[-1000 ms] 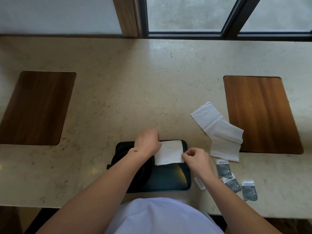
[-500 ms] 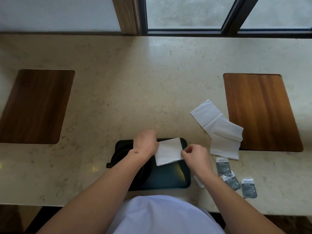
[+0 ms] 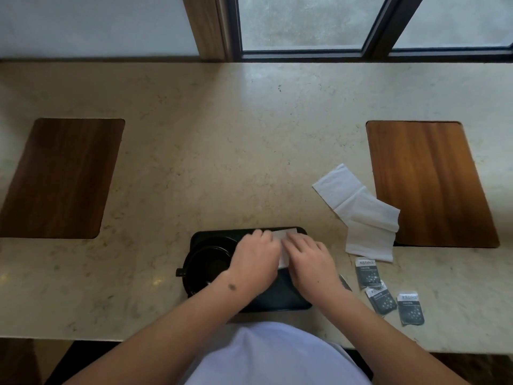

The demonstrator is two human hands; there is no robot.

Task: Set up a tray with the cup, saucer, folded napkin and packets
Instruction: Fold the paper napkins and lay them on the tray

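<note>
Both hands lie flat, palms down, side by side on a white napkin (image 3: 283,247), the fingers loosely together and pressing it onto the tray rather than pinching it. The left hand (image 3: 256,257) covers the napkin's left part; the right hand (image 3: 308,259) covers its right part. Only a thin strip of the napkin shows between the two hands and just past the fingertips, so its folded shape cannot be told.

Under the hands is a black tray (image 3: 277,300), its far rim just beyond the fingertips. Just left of the left hand, on the same tray, sits a black cup (image 3: 206,263) on a black saucer (image 3: 191,284), the handle pointing away from the hands, out over the tray's left edge.

To the right of the right hand, off the tray on the pale stone counter (image 3: 222,148), lie three dark packets (image 3: 366,272), (image 3: 381,298) and (image 3: 410,308). Beyond them, further from the fingers, spare white napkins (image 3: 363,212) lie overlapping, one corner reaching onto a wooden inlay (image 3: 427,182). A second wooden inlay (image 3: 58,176) lies well to the left.
</note>
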